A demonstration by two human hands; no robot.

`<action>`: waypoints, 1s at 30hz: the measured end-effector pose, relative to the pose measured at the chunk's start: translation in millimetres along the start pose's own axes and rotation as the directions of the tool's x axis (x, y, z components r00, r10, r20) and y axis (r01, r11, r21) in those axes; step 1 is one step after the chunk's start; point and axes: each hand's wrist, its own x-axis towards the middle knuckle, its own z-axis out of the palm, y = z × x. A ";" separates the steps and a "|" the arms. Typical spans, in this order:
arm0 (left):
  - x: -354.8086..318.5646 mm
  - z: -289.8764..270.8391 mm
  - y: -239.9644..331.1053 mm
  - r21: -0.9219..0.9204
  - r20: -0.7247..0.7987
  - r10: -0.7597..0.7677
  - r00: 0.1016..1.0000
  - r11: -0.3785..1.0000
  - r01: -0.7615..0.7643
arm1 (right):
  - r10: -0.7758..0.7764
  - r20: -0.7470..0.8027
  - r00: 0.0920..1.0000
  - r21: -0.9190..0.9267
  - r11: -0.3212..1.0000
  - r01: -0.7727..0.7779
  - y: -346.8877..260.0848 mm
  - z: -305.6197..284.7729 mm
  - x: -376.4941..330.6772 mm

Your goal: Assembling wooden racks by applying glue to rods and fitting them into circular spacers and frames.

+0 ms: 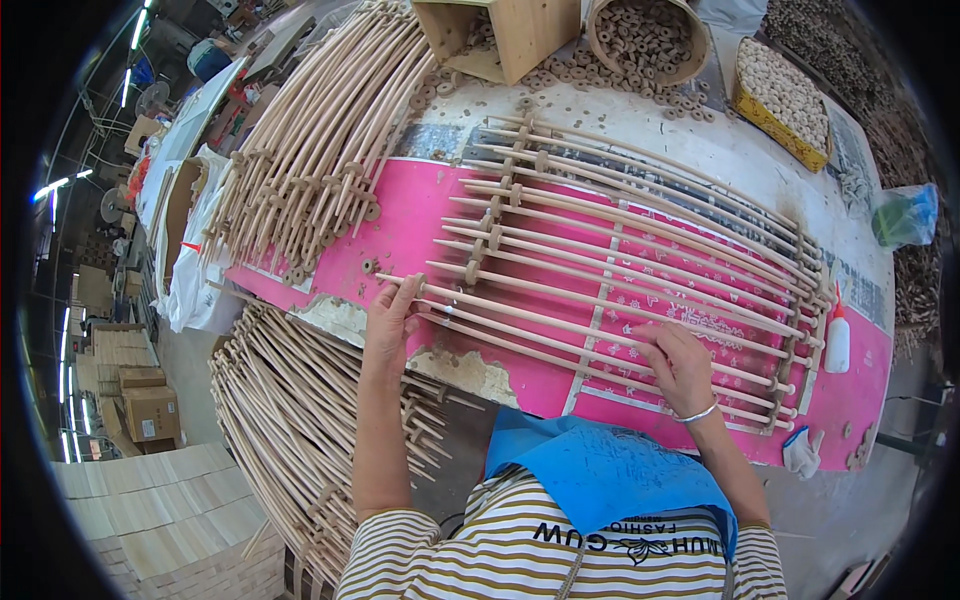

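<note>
Several long, pale wooden rods lie side by side across the pink sheet [540, 385], resting on slotted wooden strips at either end. Small wooden rings [494, 237] sit on the rods near their pointed left ends. With closed fingers, my left hand [390, 318] grips the tapered end of a near wooden rod [520, 312], right beside a ring on it. Farther right, my right hand [680, 368] has its thumb and fingers pinched together at the same rod. What lies inside that pinch is partly hidden by the fingers.
Bundles of ringed rods lie at the upper left [330, 110] and lower left [290, 420]. Loose rings surround a wooden box [530, 40] and a round tub [655, 70]. A yellow tray [780, 100] holds pale knobs. A red-tipped white glue bottle [838, 340] stands at right.
</note>
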 end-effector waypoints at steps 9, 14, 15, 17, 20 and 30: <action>-9.8 13.4 -2.4 0.081 0.035 -0.037 0.999 0.996 0.034 | -0.006 -0.031 1.000 -0.087 0.996 0.003 14.1 0.1 -9.3; -11.9 -3.3 0.0 0.607 -0.029 0.171 0.985 0.786 -0.118 | 0.130 0.020 0.991 0.040 0.991 -0.130 12.7 -4.2 -14.3; -12.8 -5.8 -3.3 0.608 -0.026 0.168 0.985 0.786 -0.117 | 0.106 0.005 0.994 0.010 0.994 -0.106 15.9 -4.3 -15.7; -25.0 11.0 7.7 0.836 0.221 0.574 0.789 0.305 -0.456 | 0.088 -0.012 0.996 -0.024 0.996 -0.088 22.4 -4.1 -17.7; -23.1 24.3 4.9 0.835 0.357 0.592 0.723 0.146 -0.531 | 0.072 -0.021 0.997 -0.053 0.996 -0.073 27.0 -4.7 -18.4; -16.4 28.0 -24.9 0.822 0.420 0.570 0.706 0.090 -0.562 | -0.020 -0.067 0.998 -0.137 0.991 0.011 32.1 -0.7 -19.9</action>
